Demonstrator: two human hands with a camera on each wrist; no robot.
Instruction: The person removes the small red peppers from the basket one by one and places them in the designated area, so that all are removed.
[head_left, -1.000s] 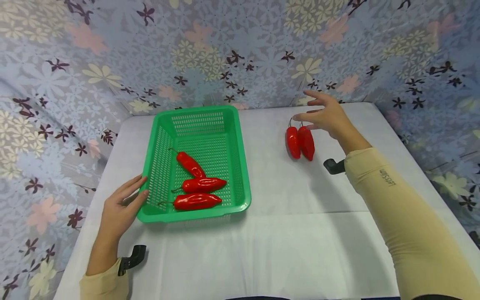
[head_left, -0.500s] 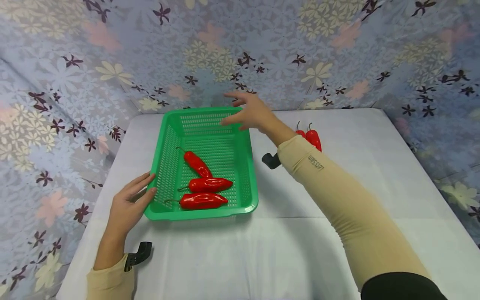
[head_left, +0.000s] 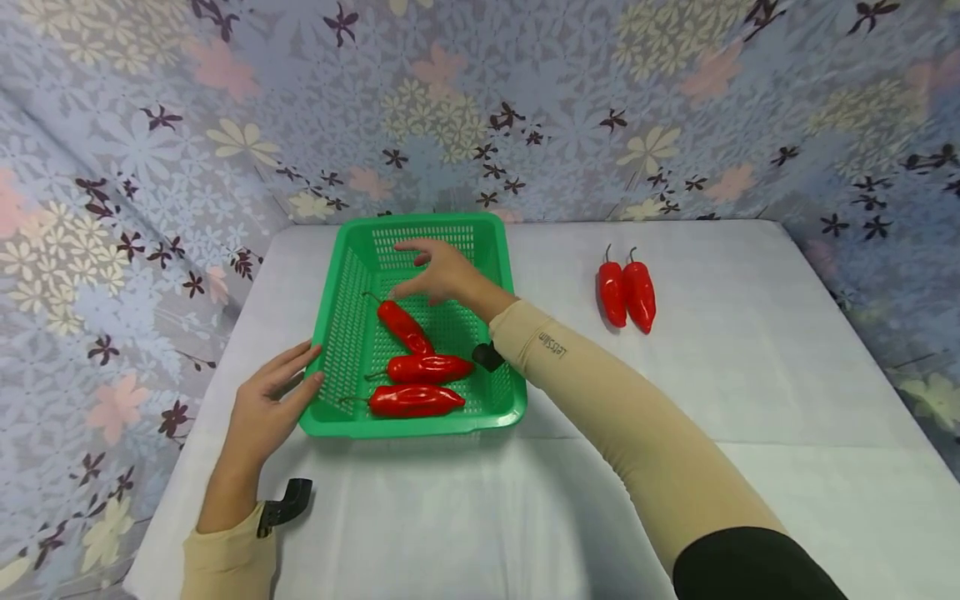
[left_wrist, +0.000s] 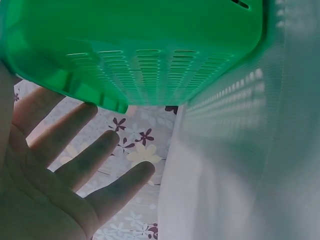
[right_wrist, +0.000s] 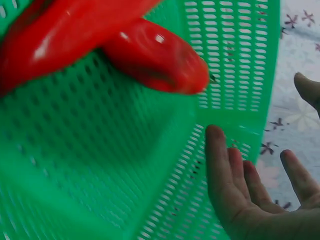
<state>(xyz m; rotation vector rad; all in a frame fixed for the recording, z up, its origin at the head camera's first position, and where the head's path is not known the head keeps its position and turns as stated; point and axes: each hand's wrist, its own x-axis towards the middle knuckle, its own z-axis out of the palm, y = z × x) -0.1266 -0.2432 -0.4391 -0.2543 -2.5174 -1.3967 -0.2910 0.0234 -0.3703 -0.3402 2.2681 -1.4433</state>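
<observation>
A green plastic basket [head_left: 408,428] with slotted walls holds three red chili peppers. One pepper [head_left: 405,327] lies slanted at the back, and two more, a middle pepper [head_left: 431,368] and a front pepper [head_left: 417,401], lie side by side. My left hand [head_left: 258,408] rests at the basket's left rim; its fingers [left_wrist: 107,192] extend below the rim in the left wrist view. Over the basket, my right hand [head_left: 444,273] has spread fingers and holds nothing. Its fingertips overlap the area by the slanted pepper's stem; the right wrist view shows a gap between the fingers [right_wrist: 220,165] and the pepper [right_wrist: 160,60].
Two more red peppers, a left one [head_left: 612,292] and a right one [head_left: 640,293], lie close together on the white-covered table [head_left: 720,358], right of the basket. A flower-patterned cloth [head_left: 555,100] stands behind the table and along its sides.
My right hand has moved left from above the two loose peppers to over the basket, without a pepper. My left hand stays at the rim. The head view has shifted slightly.
</observation>
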